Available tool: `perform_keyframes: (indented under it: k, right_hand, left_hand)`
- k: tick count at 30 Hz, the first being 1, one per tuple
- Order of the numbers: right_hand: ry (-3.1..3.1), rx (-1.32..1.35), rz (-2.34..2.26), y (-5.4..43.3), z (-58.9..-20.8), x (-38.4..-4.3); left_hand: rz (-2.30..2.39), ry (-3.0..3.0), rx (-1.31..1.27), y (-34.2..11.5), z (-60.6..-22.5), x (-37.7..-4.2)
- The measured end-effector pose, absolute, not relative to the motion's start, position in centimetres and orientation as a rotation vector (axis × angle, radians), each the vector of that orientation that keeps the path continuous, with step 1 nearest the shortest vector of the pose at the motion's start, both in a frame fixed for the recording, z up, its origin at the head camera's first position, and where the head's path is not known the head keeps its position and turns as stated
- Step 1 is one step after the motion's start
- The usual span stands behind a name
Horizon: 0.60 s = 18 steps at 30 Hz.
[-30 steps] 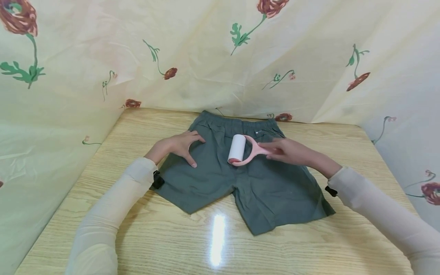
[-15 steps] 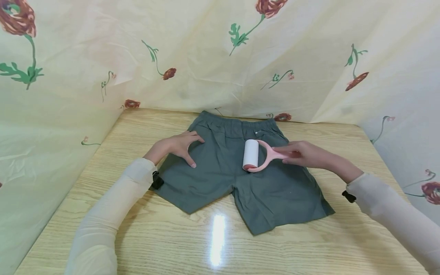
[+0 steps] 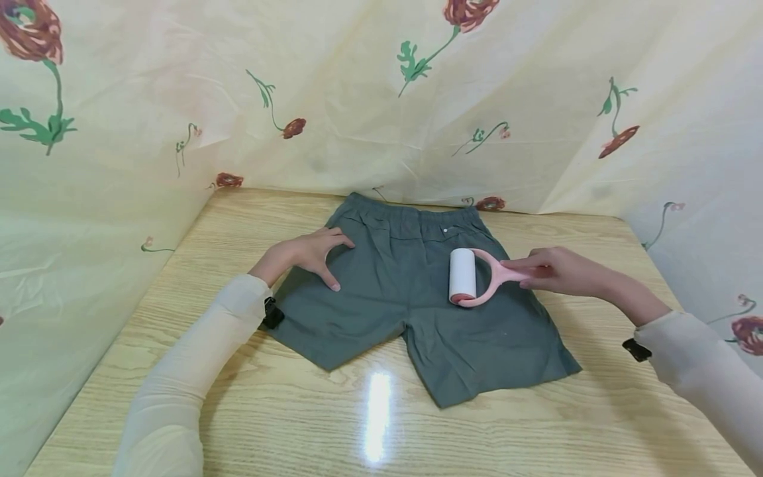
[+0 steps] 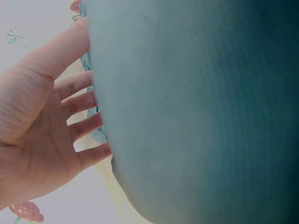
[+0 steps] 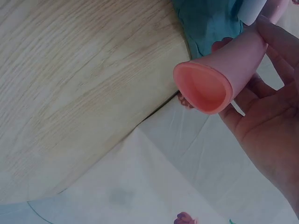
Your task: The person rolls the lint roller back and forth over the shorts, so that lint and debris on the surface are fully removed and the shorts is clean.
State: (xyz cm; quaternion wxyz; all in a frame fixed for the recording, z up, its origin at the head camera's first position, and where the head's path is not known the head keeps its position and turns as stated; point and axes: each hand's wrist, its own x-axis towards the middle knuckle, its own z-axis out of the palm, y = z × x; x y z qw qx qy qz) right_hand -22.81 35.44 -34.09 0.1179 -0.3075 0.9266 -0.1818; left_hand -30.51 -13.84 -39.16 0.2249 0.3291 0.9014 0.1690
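Observation:
Dark grey-green shorts [image 3: 369, 291] lie spread flat, waistband toward the back wall. On their left side rests my left hand [image 3: 310, 255], fingers and thumb spread; the left wrist view shows the palm of that hand [image 4: 42, 126] beside the cloth [image 4: 177, 112]. My right hand [image 3: 563, 270] grips the pink handle of a lint roller [image 3: 462, 275]. Its white cylinder lies over the right half of the shorts, below the waistband. In the right wrist view, the hollow end of the pink handle [image 5: 233, 65] points toward the camera, with thumb and fingers of the right hand [image 5: 271, 116] around it.
The shorts lie on a light wood-grain table [image 3: 286, 424] with a bright light reflection near the front. Cream cloth with printed flowers [image 3: 346, 99] hangs behind the table and along both sides. A black strap device [image 3: 273, 313] sits at the left wrist.
My right hand has drawn the lint roller rightward and slightly toward me, from the middle of the shorts to their right half. The left hand stays in place.

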Motion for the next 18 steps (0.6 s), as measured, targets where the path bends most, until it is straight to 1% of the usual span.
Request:
perform_keyframes:
  k: [3,10,18]
  right_hand:
    - [2.728,-0.929,-0.548,35.8,-34.0,-22.5]
    - [2.801,-1.112,-0.584,35.3,-34.3,-22.3]
    - [2.849,-1.089,-0.562,34.0,-34.6,-22.4]
  left_hand:
    - [0.472,2.486,0.914,-13.8,-39.1,-30.5]
    - [0.482,2.486,0.920,-13.9,-39.2,-30.6]
    - [0.488,2.479,0.929,-13.9,-39.1,-30.6]
